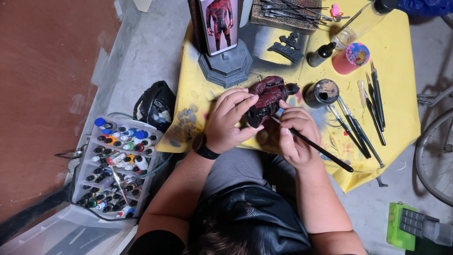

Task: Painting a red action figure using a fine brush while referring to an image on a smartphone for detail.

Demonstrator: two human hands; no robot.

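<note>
Dark red and black figurine (267,97), matte, lumpy sculpted surface, held just above the near middle of a small table covered in yellow cloth (396,52). Left hand (230,120) wraps it from the left, fingers curled over the top, clenched on the figurine; black wristwatch (203,147) on that wrist. Right hand (295,132) pinches a thin black-handled paintbrush (314,146), tip end touching the figurine's lower side, handle slanting down-right over the cloth. Cloth is crumpled, stained with black and multicolour paint smears, edges hanging off the table. Just right of the figurine: round dark paint pot (322,93), open, crusted rim. Further right, several loose brushes (365,113), thin black shafts, lying roughly parallel. Behind: small dark dropper bottle (321,55), pink cup (351,58) with paint-splattered top, clear bottle (361,21) lying tilted. Grey octagonal stand (227,66) at the back left, phone (218,23) propped upright on it showing a red suited figure. Dark flat piece (286,47) beside the stand. Floor is grey concrete, rough, reddish-brown wall or panel at the left. On the floor at the left: clear plastic tray (118,165) packed with small paint bottles in rows, mixed coloured caps; black bag (155,105) just behind it. Bicycle wheel (434,151) at the right edge, green object (400,225) at the lower right.
</note>
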